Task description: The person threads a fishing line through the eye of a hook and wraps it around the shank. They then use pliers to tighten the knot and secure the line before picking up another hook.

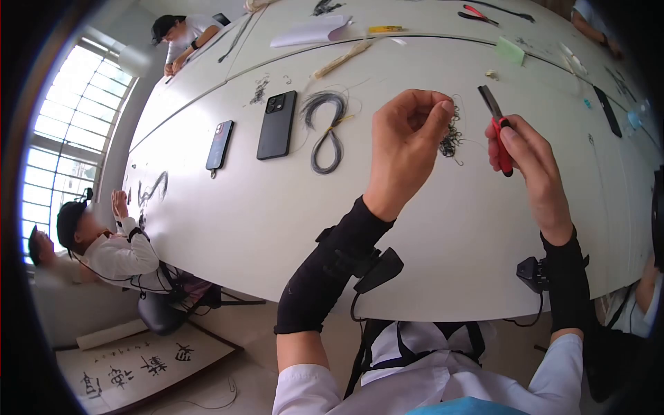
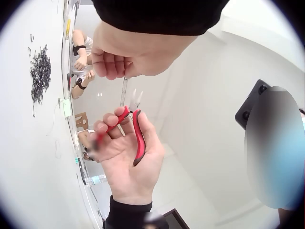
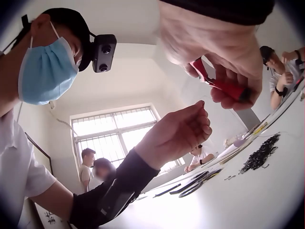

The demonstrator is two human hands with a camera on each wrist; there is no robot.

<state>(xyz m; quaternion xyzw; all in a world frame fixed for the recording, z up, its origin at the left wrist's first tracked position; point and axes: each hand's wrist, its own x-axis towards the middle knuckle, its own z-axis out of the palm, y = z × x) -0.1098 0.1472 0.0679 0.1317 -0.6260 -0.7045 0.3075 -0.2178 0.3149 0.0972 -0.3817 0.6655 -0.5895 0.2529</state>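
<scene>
Red-handled pliers [image 1: 499, 126] aloft, jaws apparently parted, near heaped dark hooks [image 2: 40, 75]

It looks like a handcraft workroom, with people [image 1: 121, 256] in pale tops round the edges of one large white table [image 1: 263, 221], pliers [image 1: 490, 102] held above it, hooks [image 1: 452, 144] and a tied bundle of strands [image 1: 325, 99] on it, and a barred window [image 1: 79, 111] beyond its left edge.
</scene>
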